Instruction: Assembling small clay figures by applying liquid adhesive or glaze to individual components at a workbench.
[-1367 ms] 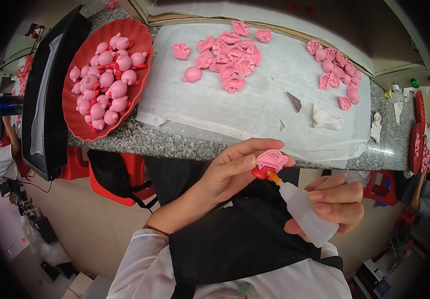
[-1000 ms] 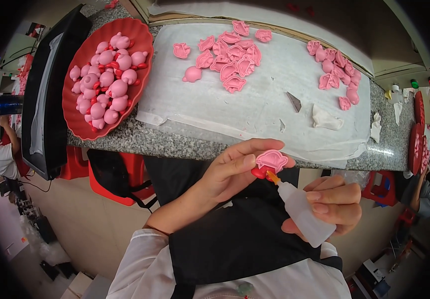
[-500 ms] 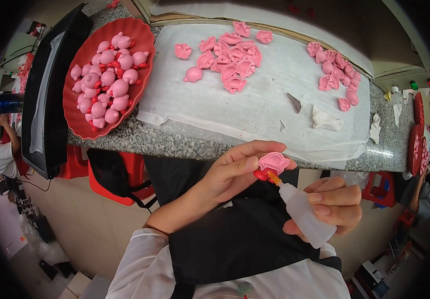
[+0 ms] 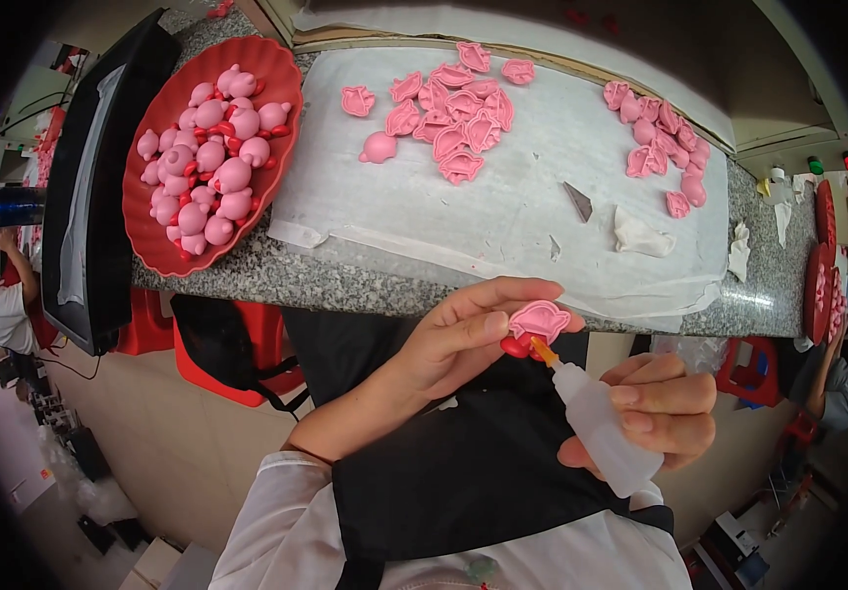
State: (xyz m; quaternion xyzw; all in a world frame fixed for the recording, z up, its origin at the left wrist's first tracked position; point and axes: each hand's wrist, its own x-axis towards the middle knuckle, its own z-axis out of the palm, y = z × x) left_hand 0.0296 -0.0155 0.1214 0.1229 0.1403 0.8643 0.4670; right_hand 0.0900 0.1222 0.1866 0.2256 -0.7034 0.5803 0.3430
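Between the thumb and fingers of my left hand (image 4: 468, 329) sits a hollow pink plastic half-shell (image 4: 539, 323), its open side facing me. A glossy red piece (image 4: 515, 346) shows at its lower edge. My right hand (image 4: 665, 413) wraps round a translucent white squeeze bottle (image 4: 606, 433), held tilted. The bottle's orange-yellow nozzle (image 4: 544, 351) points up and left, at the lower edge of the shell beside the red piece; whether it touches cannot be made out. Beyond my hands, several similar pink half-shells (image 4: 463, 103) lie loosely grouped on white paper (image 4: 404, 206).
On the left stands a scalloped red dish (image 4: 139, 231) of pink figures with red parts, beside a black tray (image 4: 60, 256). More pink pieces (image 4: 647, 160) lie at the paper's right, near a dark shard (image 4: 578, 202) and crumpled tissue (image 4: 643, 236). The granite counter edge (image 4: 345, 280) runs beyond my hands.
Hardly anything differs. The squeeze bottle and my right hand have shifted very slightly; my left hand keeps the pink shell in the same place.
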